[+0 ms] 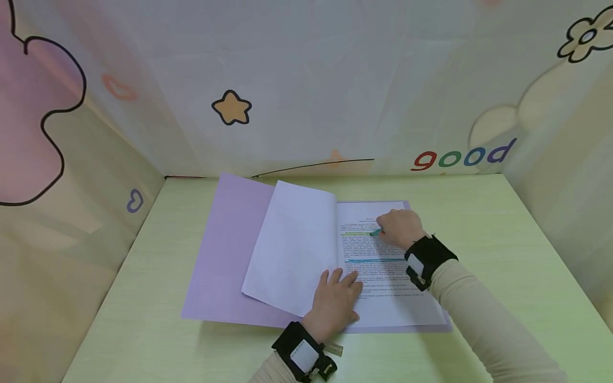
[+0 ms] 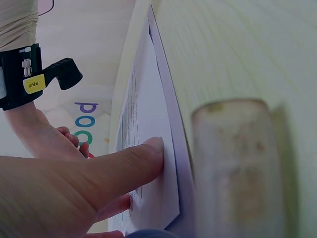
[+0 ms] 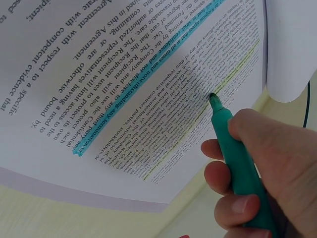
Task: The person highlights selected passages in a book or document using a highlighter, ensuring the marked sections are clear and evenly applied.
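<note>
A booklet of white printed pages in a purple cover (image 1: 215, 266) lies open. My right hand (image 1: 401, 229) pinches a teal highlighter (image 3: 237, 163), fingers curled round its barrel. Its tip touches the right page (image 3: 44, 153) at a line marked in yellow-green (image 3: 237, 72). A thick blue highlighted line (image 3: 148, 74) crosses the same page nearer my body. Spread over the lower part of the open pages, my left hand (image 1: 333, 303) rests with its fingers fairly straight. In the left wrist view its thumb (image 2: 133, 163) lies along the paper near the bottom edge.
A small translucent piece (image 1: 333, 349) sits beside my left wrist, large and blurred in the left wrist view. The turned-over white page (image 1: 292, 244) covers part of the purple cover. Behind the pale green table (image 1: 503, 266) hangs a printed cloth backdrop (image 1: 311, 80).
</note>
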Tool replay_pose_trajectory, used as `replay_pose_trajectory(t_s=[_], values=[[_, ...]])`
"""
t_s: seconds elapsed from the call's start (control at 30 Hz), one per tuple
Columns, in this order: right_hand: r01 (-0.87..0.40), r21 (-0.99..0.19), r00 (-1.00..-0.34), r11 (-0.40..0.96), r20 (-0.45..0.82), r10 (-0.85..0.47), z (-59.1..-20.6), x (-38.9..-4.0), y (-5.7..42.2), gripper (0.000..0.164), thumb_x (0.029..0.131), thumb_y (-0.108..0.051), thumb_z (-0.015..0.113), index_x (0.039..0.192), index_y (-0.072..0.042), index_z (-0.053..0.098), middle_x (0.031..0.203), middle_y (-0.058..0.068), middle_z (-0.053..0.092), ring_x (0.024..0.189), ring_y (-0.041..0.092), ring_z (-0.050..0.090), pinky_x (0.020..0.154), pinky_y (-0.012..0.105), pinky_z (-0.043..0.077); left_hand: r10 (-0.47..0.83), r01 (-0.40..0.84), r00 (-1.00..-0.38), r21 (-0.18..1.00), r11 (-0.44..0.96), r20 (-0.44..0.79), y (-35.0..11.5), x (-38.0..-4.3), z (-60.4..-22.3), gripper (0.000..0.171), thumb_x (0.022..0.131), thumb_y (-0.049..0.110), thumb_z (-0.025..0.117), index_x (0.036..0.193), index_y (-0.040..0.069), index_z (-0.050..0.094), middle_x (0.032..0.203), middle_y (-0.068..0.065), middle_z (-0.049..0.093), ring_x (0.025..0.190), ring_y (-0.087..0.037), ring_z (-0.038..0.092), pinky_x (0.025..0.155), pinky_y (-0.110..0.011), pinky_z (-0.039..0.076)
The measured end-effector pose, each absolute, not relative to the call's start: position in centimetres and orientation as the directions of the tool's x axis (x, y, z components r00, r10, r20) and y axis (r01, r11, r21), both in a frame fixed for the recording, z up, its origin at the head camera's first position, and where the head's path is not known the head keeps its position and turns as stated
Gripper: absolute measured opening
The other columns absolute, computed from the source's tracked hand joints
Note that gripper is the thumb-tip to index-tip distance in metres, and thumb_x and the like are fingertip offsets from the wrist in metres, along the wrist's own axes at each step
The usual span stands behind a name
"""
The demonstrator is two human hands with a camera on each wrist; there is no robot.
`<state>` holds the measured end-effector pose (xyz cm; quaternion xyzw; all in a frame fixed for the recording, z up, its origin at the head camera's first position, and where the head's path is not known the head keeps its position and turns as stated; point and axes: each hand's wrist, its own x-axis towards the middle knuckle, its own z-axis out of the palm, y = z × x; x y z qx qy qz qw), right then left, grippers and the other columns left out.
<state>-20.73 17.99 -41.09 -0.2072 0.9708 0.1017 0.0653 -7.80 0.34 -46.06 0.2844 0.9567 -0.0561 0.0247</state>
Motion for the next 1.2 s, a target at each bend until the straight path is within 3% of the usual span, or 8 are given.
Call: replay_pose_trajectory(t_s=[0.5, 0.93, 1.2], values=[[-0.404, 0.157, -0.905, 0.901, -0.212, -0.369, -40.8, -20.8, 19.1, 0.013, 0.081, -0.021, 0.063, 0.083, -0.008, 0.062, 0.058, 0.002, 0.047, 0.051, 0.017, 0.042, 0.045, 0.026, 0.029, 0.55, 0.555, -0.832, -0.103, 0.826, -0.077, 0.2, -7.7, -45.8, 0.063, 0.071, 0.056, 0.067, 0.126, 0.028, 0.052, 0.137, 0.007, 0.043, 0.121, -0.022, 0.036, 0.098, -0.044, 0.031], [-0.409, 0.125, -0.902, 0.904, -0.208, -0.379, -40.2, -20.5, 20.2, 0.013, 0.082, -0.019, 0.06, 0.073, -0.011, 0.056, 0.056, 0.0, 0.045, 0.051, 0.016, 0.04, 0.046, 0.026, 0.027, 0.551, 0.556, -0.832, -0.108, 0.824, -0.073, 0.2, -7.7, -45.8, 0.063, 0.071, 0.056, 0.066, 0.125, 0.029, 0.052, 0.136, 0.008, 0.044, 0.12, -0.021, 0.036, 0.097, -0.043, 0.031], [-0.395, 0.137, -0.908, 0.908, -0.207, -0.364, -40.3, -20.5, 20.7, 0.011, 0.081, -0.019, 0.062, 0.076, -0.009, 0.059, 0.056, 0.001, 0.045, 0.05, 0.016, 0.041, 0.046, 0.025, 0.025, 0.548, 0.554, -0.832, -0.096, 0.827, -0.082, 0.2, -7.7, -45.8, 0.063, 0.071, 0.055, 0.067, 0.126, 0.028, 0.051, 0.137, 0.007, 0.043, 0.12, -0.021, 0.036, 0.098, -0.043, 0.031]])
